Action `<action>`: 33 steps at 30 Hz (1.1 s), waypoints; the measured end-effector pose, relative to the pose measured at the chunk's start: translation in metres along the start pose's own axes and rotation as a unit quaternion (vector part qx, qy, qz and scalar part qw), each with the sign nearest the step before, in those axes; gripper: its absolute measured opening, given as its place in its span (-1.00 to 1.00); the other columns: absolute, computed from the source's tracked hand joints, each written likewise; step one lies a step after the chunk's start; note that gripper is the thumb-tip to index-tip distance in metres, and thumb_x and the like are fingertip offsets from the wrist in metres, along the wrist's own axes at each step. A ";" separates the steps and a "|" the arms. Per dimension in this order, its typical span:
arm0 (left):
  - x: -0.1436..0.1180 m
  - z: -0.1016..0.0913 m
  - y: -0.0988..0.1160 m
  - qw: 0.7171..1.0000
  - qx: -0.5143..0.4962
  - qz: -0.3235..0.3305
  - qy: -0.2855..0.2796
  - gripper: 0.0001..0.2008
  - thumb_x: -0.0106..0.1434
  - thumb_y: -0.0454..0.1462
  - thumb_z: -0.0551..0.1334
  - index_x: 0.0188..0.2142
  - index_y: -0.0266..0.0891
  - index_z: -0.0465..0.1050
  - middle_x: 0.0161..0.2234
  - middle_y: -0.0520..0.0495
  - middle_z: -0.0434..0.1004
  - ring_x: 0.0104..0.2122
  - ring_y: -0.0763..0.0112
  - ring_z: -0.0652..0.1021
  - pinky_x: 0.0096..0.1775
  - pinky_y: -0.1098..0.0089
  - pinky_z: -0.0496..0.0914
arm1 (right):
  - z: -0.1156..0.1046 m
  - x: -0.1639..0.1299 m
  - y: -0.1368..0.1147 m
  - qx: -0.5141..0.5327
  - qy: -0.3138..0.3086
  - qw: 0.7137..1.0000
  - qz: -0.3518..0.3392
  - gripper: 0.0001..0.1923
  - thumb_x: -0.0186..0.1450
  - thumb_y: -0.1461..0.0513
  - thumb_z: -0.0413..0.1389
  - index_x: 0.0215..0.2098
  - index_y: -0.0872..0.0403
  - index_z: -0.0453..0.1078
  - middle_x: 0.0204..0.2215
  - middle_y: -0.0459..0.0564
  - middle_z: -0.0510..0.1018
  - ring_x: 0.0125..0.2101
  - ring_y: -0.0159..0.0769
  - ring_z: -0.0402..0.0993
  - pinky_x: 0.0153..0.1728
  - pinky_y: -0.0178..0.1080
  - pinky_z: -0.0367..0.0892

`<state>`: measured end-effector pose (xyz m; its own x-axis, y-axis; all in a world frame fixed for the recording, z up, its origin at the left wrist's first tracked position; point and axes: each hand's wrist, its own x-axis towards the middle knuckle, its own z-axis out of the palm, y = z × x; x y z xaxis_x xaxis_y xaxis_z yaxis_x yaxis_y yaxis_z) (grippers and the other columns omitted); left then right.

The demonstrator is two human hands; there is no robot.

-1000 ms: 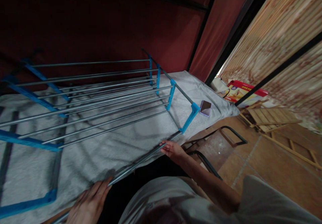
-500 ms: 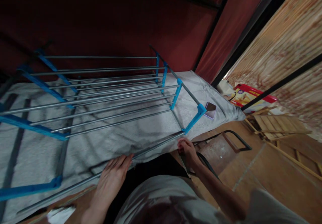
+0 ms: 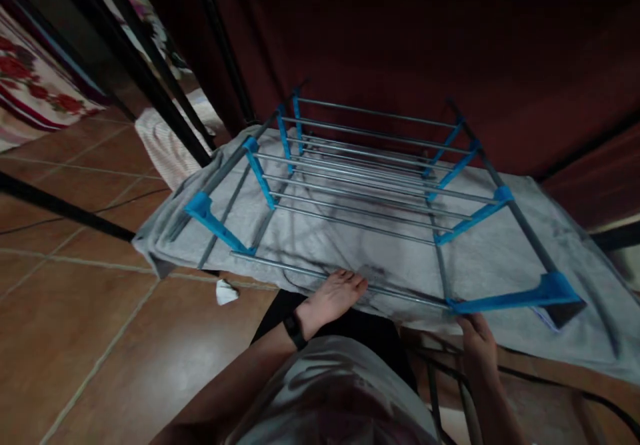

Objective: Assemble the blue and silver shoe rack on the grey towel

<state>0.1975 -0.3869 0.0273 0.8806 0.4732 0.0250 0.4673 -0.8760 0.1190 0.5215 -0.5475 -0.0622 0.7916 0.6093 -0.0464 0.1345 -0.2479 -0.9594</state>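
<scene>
The rack (image 3: 375, 176), with its grey metal rods and blue plastic brackets, stands across the middle of the frame on a grey cloth (image 3: 480, 265). Along its near side, just below the centre of the frame, runs a front rod (image 3: 405, 295), its left end poking a little past the foot of the near left bracket (image 3: 220, 225) and its right end meeting the low corner of the near right bracket (image 3: 510, 300). The left hand (image 3: 337, 295) lies palm down across that rod at lower centre, fingers together over the metal; from where I stand I can't tell whether the thumb closes beneath. A dark watch (image 3: 295, 331) sits on that wrist. The right hand (image 3: 479, 338), right of lower centre, has its bent fingertips at the right bracket's low corner, partly hidden by it, so I can't make out whether they pinch anything. Beyond, at the right of the frame, a phone (image 3: 565, 313) lies on the cloth, partly covered by the raised end of that bracket. A white scrap (image 3: 227, 291) lies on the tiled floor (image 3: 75, 351) at lower left, and a flowered blanket (image 3: 35, 85) hangs at the upper left.
</scene>
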 end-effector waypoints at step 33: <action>0.031 0.020 0.017 0.997 0.026 0.066 -0.012 -0.62 0.37 -0.44 -0.03 0.12 -0.24 0.31 -0.17 -0.17 0.56 -0.24 0.25 0.59 -0.25 0.31 0.39 | 0.009 -0.004 -0.012 -0.229 -0.003 0.968 -0.099 -0.41 0.32 -0.11 -0.06 0.01 0.16 0.45 -0.12 0.27 0.60 -0.02 0.03 0.50 -0.03 -0.05 0.34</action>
<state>0.2347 -0.3890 0.0106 0.9358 0.3523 0.0126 0.3508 -0.9342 0.0654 0.5116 -0.5403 -0.0525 0.7195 0.6835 0.1225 0.5349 -0.4330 -0.7255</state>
